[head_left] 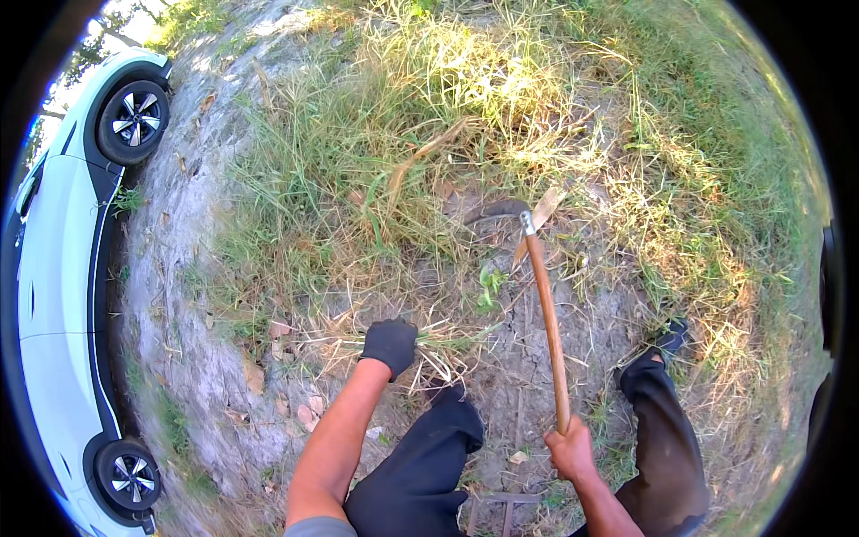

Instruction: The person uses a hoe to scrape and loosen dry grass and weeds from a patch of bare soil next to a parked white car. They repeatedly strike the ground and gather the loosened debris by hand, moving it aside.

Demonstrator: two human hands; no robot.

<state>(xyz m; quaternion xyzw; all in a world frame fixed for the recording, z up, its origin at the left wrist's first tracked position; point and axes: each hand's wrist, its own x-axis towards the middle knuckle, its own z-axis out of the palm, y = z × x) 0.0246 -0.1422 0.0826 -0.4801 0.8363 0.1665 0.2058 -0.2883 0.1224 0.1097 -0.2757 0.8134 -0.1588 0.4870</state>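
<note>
My left hand [391, 348], in a dark glove, is closed around a bundle of cut grass [439, 349] just above my left foot. My right hand [572, 448], ungloved, grips the lower end of the long wooden handle of a sickle [550, 322]. Its curved metal blade [500, 210] points left at the far end, low over the ground beside standing grass [322, 201]. A metal collar joins blade and handle. Behind the collar lies a pale flat strip [549, 207], perhaps wood or a dry leaf.
A white car [60, 248] stands along the left edge on bare soil. Dry leaves [254, 376] lie left of my left hand. A small leafy plant [492, 285] grows left of the handle. A metal frame [509, 499] lies between my legs; loose grass surrounds my right foot [671, 337].
</note>
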